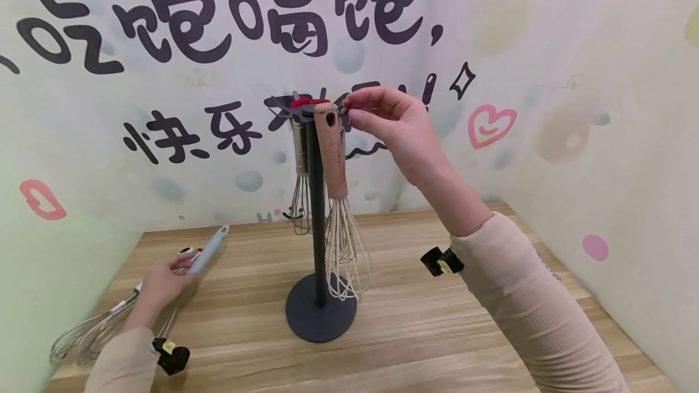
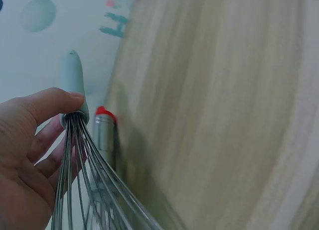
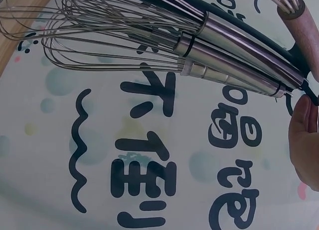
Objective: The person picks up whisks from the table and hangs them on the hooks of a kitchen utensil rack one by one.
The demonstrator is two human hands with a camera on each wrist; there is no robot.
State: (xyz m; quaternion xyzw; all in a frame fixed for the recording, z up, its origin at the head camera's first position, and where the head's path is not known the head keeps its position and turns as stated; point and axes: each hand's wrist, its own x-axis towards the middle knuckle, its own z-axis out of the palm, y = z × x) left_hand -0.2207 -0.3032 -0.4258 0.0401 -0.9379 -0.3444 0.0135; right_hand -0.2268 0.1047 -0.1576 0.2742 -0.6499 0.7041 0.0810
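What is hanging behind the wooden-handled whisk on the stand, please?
Behind the wooden-handled whisk hang steel-handled whisks on the stand. The pole and wooden handle cover part of them, so their hooks stay hidden.

Staged kitchen-themed booth, not real home kitchen. Pale walls [image 1: 601, 77] closing in tightly around wooden desk [image 1: 437, 332], carrying big cartoon lettering [image 1: 218, 23], pink heart [image 1: 490, 125], pastel bubbles. Dark stand [image 1: 317, 223] sitting mid-desk, whisks [image 1: 341, 211] hanging from its top hooks; more whisks [image 1: 93, 332] lying at desk's left edge. Small cameras [image 1: 441, 261] riding on both wrists, suggesting recording setup.
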